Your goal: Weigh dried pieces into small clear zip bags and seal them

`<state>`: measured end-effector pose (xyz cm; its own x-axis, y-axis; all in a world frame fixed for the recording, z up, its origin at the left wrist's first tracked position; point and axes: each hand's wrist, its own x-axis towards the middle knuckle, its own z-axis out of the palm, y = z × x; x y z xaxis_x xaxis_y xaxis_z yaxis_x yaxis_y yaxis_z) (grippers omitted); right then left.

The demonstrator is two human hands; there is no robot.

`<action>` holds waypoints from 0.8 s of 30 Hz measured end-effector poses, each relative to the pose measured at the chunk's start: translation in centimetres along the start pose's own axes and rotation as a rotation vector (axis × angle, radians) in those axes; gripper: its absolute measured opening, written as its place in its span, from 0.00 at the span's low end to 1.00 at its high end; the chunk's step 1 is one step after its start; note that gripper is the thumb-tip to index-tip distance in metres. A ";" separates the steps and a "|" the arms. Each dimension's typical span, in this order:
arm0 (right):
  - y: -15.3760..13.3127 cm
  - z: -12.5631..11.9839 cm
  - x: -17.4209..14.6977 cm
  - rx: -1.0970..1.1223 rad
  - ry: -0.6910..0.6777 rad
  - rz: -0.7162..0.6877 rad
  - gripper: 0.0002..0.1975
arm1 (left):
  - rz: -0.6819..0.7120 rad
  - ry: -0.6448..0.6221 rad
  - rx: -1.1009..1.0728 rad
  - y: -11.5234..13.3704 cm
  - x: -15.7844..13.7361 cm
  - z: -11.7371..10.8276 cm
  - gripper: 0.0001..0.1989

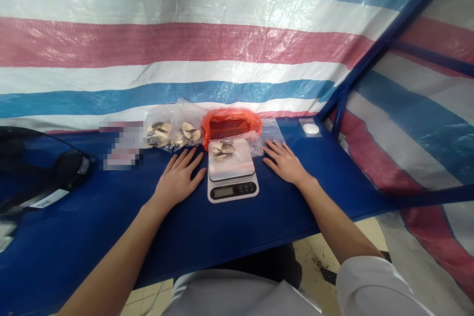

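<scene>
My left hand (179,176) lies flat on the blue table, fingers apart, just left of a white digital kitchen scale (233,191). On the scale's plate rests a clear plastic bag (239,147) with several pale, dark-edged slices, perhaps dried mushroom. My right hand (285,162) is spread flat to the right of the scale, its fingertips close to the bag's edge and a flat clear bag (271,130). Neither hand holds anything. Behind the scale stands an open orange plastic bag (232,117); its contents are mostly hidden. Filled clear bags (162,133) of similar slices lie beyond my left fingers.
A white oval object (310,129) sits on a small clear bag at the back right. A black device (40,173) with a strap is at the left, near a blurred patch (124,145). Striped tarpaulin (185,42) walls the table (237,237) behind; a blue frame (370,59) stands right.
</scene>
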<state>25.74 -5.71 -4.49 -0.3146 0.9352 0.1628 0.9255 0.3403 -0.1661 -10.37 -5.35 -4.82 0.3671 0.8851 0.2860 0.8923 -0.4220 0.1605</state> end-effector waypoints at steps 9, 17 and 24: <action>-0.1 -0.2 0.0 -0.011 -0.008 -0.004 0.26 | -0.001 -0.007 -0.007 0.1 0.1 -0.2 0.29; -0.8 -2.1 0.4 0.251 0.171 0.060 0.22 | 0.024 0.159 -0.095 1.0 0.4 -1.6 0.23; -2.1 -2.0 2.7 0.953 0.278 0.298 0.22 | 0.132 0.228 -0.292 2.8 2.1 -2.9 0.20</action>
<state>23.32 -4.07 -1.77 0.0714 0.9797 0.1875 0.3686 0.1487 -0.9176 -7.82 -5.22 -0.98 0.3762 0.7673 0.5193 0.7170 -0.5961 0.3613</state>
